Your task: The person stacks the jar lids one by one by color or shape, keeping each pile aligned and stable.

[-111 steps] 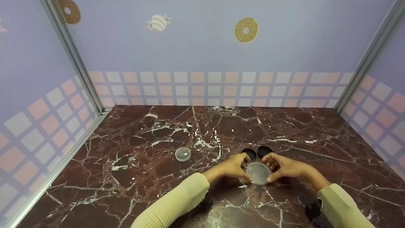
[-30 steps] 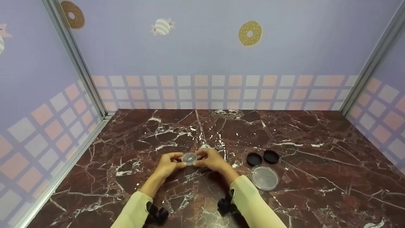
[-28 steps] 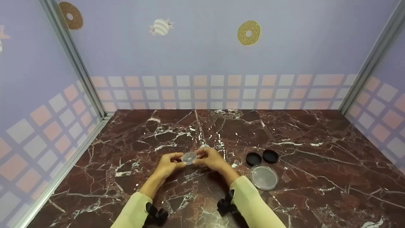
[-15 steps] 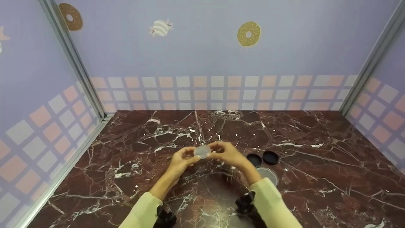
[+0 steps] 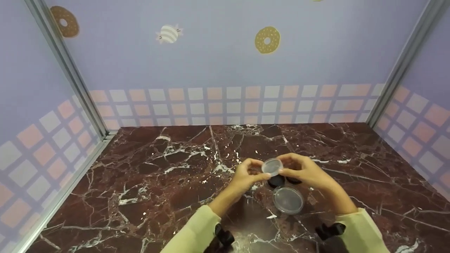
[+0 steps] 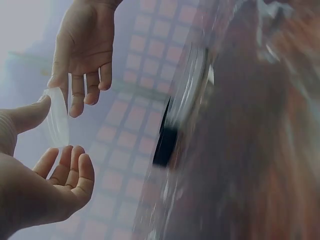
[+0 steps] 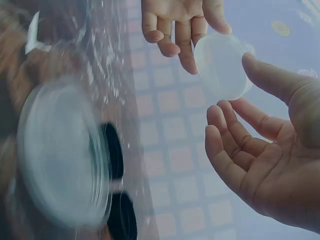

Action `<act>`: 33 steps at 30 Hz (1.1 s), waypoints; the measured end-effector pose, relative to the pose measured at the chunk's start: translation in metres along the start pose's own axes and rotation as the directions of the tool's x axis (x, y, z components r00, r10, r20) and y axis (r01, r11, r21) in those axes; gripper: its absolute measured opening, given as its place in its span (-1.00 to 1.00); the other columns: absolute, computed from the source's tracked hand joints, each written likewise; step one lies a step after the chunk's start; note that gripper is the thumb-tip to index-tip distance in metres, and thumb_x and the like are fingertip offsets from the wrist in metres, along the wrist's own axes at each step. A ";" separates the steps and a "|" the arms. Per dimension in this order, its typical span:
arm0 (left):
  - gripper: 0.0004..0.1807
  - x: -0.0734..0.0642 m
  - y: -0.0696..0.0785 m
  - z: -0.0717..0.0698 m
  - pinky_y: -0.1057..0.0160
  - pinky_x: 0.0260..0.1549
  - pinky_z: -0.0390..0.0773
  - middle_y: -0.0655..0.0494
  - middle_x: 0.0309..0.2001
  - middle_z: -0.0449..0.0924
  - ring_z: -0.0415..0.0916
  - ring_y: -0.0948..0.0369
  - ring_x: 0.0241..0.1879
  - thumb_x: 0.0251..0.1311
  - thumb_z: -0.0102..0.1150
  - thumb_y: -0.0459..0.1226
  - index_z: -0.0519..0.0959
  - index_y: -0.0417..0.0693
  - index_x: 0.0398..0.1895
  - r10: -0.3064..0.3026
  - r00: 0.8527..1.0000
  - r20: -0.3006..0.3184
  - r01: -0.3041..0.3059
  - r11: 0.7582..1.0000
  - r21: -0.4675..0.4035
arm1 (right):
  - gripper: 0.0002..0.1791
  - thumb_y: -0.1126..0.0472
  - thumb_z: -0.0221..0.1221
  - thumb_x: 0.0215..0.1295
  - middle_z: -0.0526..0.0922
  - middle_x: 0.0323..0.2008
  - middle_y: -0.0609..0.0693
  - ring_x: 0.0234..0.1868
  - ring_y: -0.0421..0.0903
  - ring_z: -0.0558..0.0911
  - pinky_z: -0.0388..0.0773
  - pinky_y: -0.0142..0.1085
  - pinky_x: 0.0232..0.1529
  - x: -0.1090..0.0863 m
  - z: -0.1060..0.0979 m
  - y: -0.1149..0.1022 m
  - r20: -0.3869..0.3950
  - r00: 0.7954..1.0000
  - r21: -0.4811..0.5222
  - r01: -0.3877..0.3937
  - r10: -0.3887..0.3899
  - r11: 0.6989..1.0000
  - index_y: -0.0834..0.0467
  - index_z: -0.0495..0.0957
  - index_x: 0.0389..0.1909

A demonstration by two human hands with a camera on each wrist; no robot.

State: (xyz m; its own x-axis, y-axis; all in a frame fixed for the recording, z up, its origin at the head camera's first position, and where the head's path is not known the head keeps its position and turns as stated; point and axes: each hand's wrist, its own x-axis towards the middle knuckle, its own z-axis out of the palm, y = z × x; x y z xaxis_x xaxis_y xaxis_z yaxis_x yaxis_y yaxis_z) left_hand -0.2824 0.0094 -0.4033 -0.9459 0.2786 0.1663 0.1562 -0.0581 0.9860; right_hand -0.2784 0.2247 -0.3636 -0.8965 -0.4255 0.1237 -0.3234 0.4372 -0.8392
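A small clear round plastic lid (image 5: 272, 166) is held up off the table between both hands. My left hand (image 5: 243, 178) pinches its left edge between thumb and fingers, and my right hand (image 5: 306, 171) pinches the right edge the same way. In the right wrist view the lid (image 7: 222, 67) shows as a pale, shallow disc with a raised rim. Just below it on the marble table lie two black round lids (image 5: 276, 182), partly covered by the held lid and the right hand. Nearer me rests a larger clear round lid (image 5: 288, 200).
The dark red marble tabletop (image 5: 168, 218) is scattered with small white flecks. Patterned panels (image 5: 225, 63) wall it in at the back and both sides, with metal posts at the corners. Black wrist devices (image 5: 224, 235) sit at the cuffs.
The hands have left the larger clear lid, gone left to the small clear lid, picked it up and carried it right, over the black lids. The larger lid stays on the table.
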 end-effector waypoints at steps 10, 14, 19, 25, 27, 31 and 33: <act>-0.57 0.006 -0.009 0.025 0.43 -0.43 0.53 -0.07 -0.14 0.62 0.47 0.32 -0.41 -0.05 0.37 -0.47 0.49 -0.35 -0.05 -0.001 1.000 0.009 0.002 1.000 -0.007 | -0.53 0.26 0.22 0.28 0.58 -0.11 0.27 -0.22 -0.24 0.59 0.58 -0.44 -0.17 -0.016 -0.012 0.024 -0.001 0.999 0.035 0.035 -0.035 0.999 0.45 0.43 0.12; -0.56 0.006 -0.015 0.031 0.47 -0.46 0.48 -0.07 -0.15 0.61 0.45 0.32 -0.44 -0.08 0.37 -0.49 0.49 -0.36 -0.07 -0.009 1.000 0.012 0.009 1.000 0.010 | -0.51 0.24 0.21 0.29 0.56 -0.08 0.26 -0.18 -0.22 0.59 0.57 -0.43 -0.14 -0.020 -0.016 0.032 0.046 0.999 0.038 0.011 -0.013 0.999 0.45 0.40 0.14; -0.45 0.005 -0.022 0.039 0.50 -0.45 0.41 -0.06 -0.14 0.59 0.38 0.31 -0.43 -0.11 0.40 -0.49 0.48 -0.35 0.05 -0.039 0.998 0.040 0.036 0.997 0.063 | -0.50 0.24 0.23 0.28 0.55 -0.03 0.26 -0.11 -0.21 0.58 0.58 -0.38 -0.08 -0.025 -0.021 0.041 0.130 0.991 0.059 -0.027 0.019 0.998 0.45 0.39 0.14; -0.49 0.006 -0.029 0.045 0.53 -0.53 0.34 -0.02 -0.23 0.61 0.34 0.33 -0.48 -0.21 0.49 -0.44 0.61 -0.33 -0.06 -0.043 0.996 0.079 0.024 0.974 0.226 | -0.51 0.27 0.26 0.22 0.57 -0.01 0.34 -0.01 -0.12 0.58 0.51 -0.46 0.02 -0.028 -0.025 0.051 0.231 0.972 0.008 -0.039 0.036 0.999 0.46 0.40 0.09; -0.53 0.005 -0.032 0.045 0.52 -0.45 0.36 0.02 -0.25 0.59 0.34 0.32 -0.42 -0.24 0.51 -0.42 0.62 -0.30 -0.13 -0.044 0.995 0.087 0.019 0.963 0.270 | -0.49 0.25 0.28 0.20 0.58 -0.01 0.33 -0.01 -0.07 0.58 0.52 -0.41 0.00 -0.027 -0.025 0.056 0.253 0.966 -0.004 -0.059 0.059 0.998 0.45 0.41 0.09; -0.54 0.001 -0.037 0.047 0.48 -0.30 0.32 0.10 -0.32 0.44 0.29 0.30 -0.29 -0.27 0.54 -0.39 0.61 -0.22 -0.19 -0.093 0.990 0.105 0.054 0.944 0.326 | -0.49 0.19 0.32 0.17 0.60 -0.07 0.21 -0.08 -0.11 0.56 0.53 -0.34 -0.06 -0.027 -0.023 0.066 0.288 0.956 -0.050 -0.045 0.057 0.998 0.39 0.45 0.05; -0.53 0.000 -0.040 0.047 0.46 -0.30 0.29 0.14 -0.33 0.35 0.25 0.29 -0.29 -0.30 0.56 -0.38 0.60 -0.19 -0.21 -0.123 0.987 0.104 0.078 0.932 0.354 | -0.51 0.18 0.34 0.16 0.60 -0.12 0.13 -0.14 -0.15 0.55 0.51 -0.35 -0.09 -0.027 -0.022 0.070 0.304 0.952 -0.056 -0.014 0.030 0.998 0.37 0.46 0.02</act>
State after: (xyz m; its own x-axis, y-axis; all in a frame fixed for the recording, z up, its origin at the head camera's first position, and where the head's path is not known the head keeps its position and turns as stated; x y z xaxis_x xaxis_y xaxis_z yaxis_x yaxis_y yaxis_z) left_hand -0.2751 0.0571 -0.4425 -0.9232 0.3816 0.0445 0.1719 0.3067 0.9362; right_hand -0.2838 0.2837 -0.4139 -0.7711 -0.6330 -0.0686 -0.3276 0.4869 -0.8097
